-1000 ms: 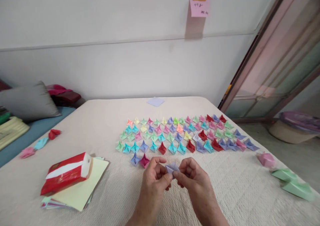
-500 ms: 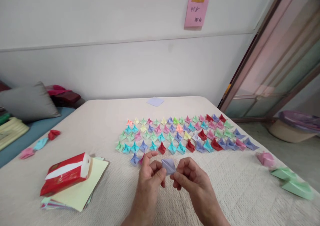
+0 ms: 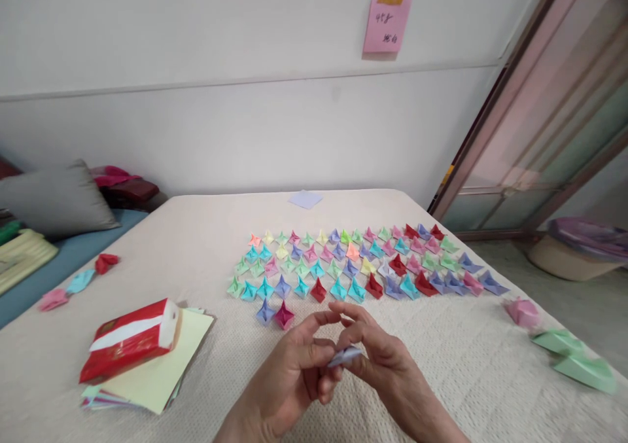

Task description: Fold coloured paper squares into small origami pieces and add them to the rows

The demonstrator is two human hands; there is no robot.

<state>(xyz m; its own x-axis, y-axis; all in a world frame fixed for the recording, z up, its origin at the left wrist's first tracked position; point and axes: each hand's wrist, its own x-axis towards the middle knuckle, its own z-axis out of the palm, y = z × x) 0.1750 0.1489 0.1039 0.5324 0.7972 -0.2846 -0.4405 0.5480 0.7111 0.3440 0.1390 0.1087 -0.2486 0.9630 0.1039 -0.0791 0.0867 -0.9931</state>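
Between my two hands is a small folded piece of lavender origami paper (image 3: 346,356), seen nearly edge-on. My left hand (image 3: 297,368) pinches its left end between thumb and fingers. At the other end my right hand (image 3: 375,354) grips it, with the index finger arched over the top. Just beyond my hands stand a magenta paper boat (image 3: 284,315) and a lavender paper boat (image 3: 265,312). Behind them are rows of small paper boats (image 3: 338,289) in many colours.
At left, a red tissue pack (image 3: 130,338) lies on stacked coloured paper (image 3: 189,345). Larger green folded boats (image 3: 583,370) and a pink one (image 3: 523,313) sit by the right edge. A lavender sheet (image 3: 306,199) lies near the wall. Folded pieces (image 3: 81,281) line the left edge.
The lavender paper has tipped from face-on to nearly edge-on and moved slightly lower and right. My hands have drawn together, and the magenta boat is now uncovered.
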